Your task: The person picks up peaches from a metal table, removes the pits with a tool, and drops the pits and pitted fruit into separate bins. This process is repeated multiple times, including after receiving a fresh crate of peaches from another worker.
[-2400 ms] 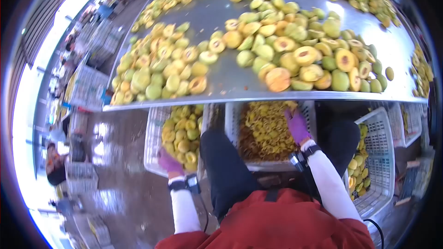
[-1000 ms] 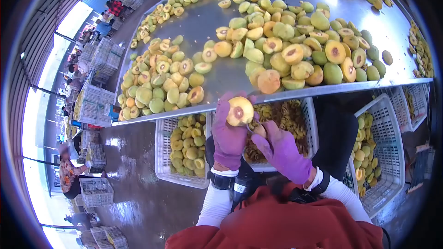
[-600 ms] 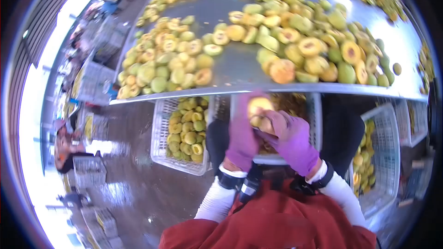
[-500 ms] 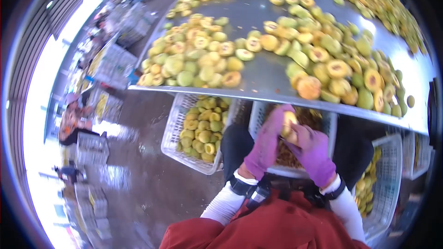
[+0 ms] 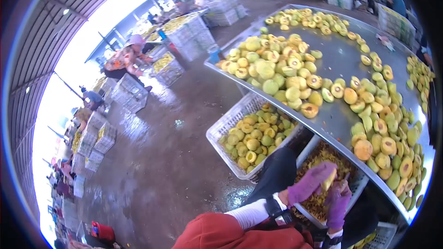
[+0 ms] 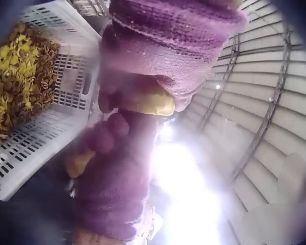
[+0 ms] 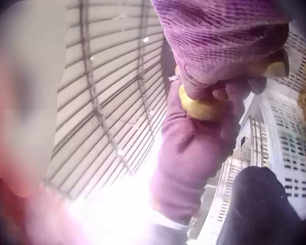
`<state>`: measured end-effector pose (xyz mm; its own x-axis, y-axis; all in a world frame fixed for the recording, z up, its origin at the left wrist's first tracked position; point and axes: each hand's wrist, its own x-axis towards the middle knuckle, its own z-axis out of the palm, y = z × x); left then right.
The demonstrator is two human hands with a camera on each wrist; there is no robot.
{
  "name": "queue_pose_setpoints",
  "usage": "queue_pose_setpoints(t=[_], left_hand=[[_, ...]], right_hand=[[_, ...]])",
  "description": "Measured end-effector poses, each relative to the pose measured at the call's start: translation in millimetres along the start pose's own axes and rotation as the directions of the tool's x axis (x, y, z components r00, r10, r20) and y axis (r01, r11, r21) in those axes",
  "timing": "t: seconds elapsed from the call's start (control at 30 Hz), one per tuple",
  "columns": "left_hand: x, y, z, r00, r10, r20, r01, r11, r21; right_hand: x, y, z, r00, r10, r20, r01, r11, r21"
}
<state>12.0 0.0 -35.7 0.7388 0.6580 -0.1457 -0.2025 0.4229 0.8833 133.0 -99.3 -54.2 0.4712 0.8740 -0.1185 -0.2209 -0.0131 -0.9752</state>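
In the head view, my gloved left hand [image 5: 314, 182] grips a yellow peach half [image 5: 328, 182] above a white crate [image 5: 356, 196] of brown and yellow ring-shaped scraps [image 5: 318, 157]. Close beside it, my gloved right hand [image 5: 339, 203] curls around a small pitting knife [image 5: 347, 175], most of it covered by the fingers. The knife's tan handle end [image 6: 80, 163] sticks out of the right fist in the left wrist view. The right wrist view has the peach half [image 7: 201, 109] between the two gloves, its cut face mostly hidden.
Heaps of peach halves [image 5: 267, 67] lie on the metal table [image 5: 332, 60], whose edge runs just beyond my hands. A white crate [image 5: 219, 133] of peach halves stands left of my knee. Wet floor [image 5: 170, 157] extends left, where people work among stacked crates.
Earlier my hands were apart, the left at the peach crate, the right over the scraps. They then came together at a peach half. The head view has since swung left.
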Motion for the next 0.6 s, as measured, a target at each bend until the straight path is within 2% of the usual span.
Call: queue_pose_setpoints(t=[0.07, 0.1, 0.13, 0.17, 0.2, 0.23, 0.3, 0.33, 0.37, 0.4, 0.43, 0.47, 0.5, 0.53, 0.57, 0.6], left_hand=[[4, 12, -7, 0.999, 0.033, 0.012, -0.031, 0.984, -0.177], [5, 32, -8, 0.996, -0.007, -0.093, -0.007, 0.989, -0.148], [11, 49, -19, 0.988, 0.015, -0.156, -0.012, 1.000, 0.017], [27, 46, -35, 0.926, 0.301, -0.227, -0.256, 0.944, 0.207], [29, 81, -39, 0.869, 0.420, -0.261, -0.197, 0.778, 0.597], [44, 88, -69, 0.805, 0.514, -0.295, -0.157, 0.665, 0.730], [79, 109, -136, 0.684, 0.696, -0.217, -0.099, 0.384, 0.918], [93, 128, -156, 0.704, 0.661, -0.261, -0.045, 0.408, 0.912], [110, 145, -178, 0.667, 0.743, -0.059, 0.095, -0.007, 0.995], [125, 157, -191, 0.682, 0.731, 0.036, 0.098, -0.139, 0.985], [142, 162, -211, 0.747, 0.650, 0.142, 0.032, -0.248, 0.968], [154, 161, -228, 0.828, 0.537, 0.160, 0.085, -0.402, 0.912], [168, 160, -227, 0.890, 0.430, 0.151, 0.125, -0.549, 0.826], [181, 164, -203, 0.890, 0.424, 0.171, 0.104, -0.551, 0.828], [187, 175, -166, 0.834, 0.498, 0.236, 0.115, -0.576, 0.810], [198, 180, -139, 0.771, 0.565, 0.294, 0.136, -0.597, 0.791]], right_hand=[[-7, 6, 0, 0.996, 0.023, -0.083, -0.016, 0.997, 0.077], [-10, 12, -5, 0.990, 0.018, -0.142, -0.008, 0.997, 0.070], [-15, 19, -10, 0.979, 0.113, -0.171, -0.120, 0.992, -0.032], [-17, 26, -15, 0.958, 0.206, -0.198, -0.233, 0.964, -0.126], [-20, 37, -23, 0.951, 0.202, -0.234, -0.234, 0.965, -0.118], [-26, 50, -33, 0.938, 0.208, -0.276, -0.259, 0.952, -0.162], [-34, 57, -45, 0.913, 0.208, -0.350, -0.287, 0.939, -0.190], [-39, 54, -48, 0.901, 0.255, -0.351, -0.312, 0.943, -0.117], [-43, 52, -52, 0.887, 0.299, -0.353, -0.334, 0.942, -0.042], [-40, 55, -53, 0.864, 0.334, -0.377, -0.365, 0.931, -0.011], [-39, 59, -53, 0.845, 0.332, -0.418, -0.361, 0.932, 0.011], [-36, 61, -53, 0.871, 0.305, -0.384, -0.367, 0.925, -0.096], [-30, 62, -54, 0.899, 0.280, -0.338, -0.362, 0.908, -0.212], [-26, 63, -50, 0.872, 0.312, -0.378, -0.404, 0.893, -0.197], [-25, 66, -50, 0.868, 0.312, -0.386, -0.405, 0.894, -0.189], [-25, 71, -49, 0.854, 0.375, -0.359, -0.450, 0.880, -0.152]])
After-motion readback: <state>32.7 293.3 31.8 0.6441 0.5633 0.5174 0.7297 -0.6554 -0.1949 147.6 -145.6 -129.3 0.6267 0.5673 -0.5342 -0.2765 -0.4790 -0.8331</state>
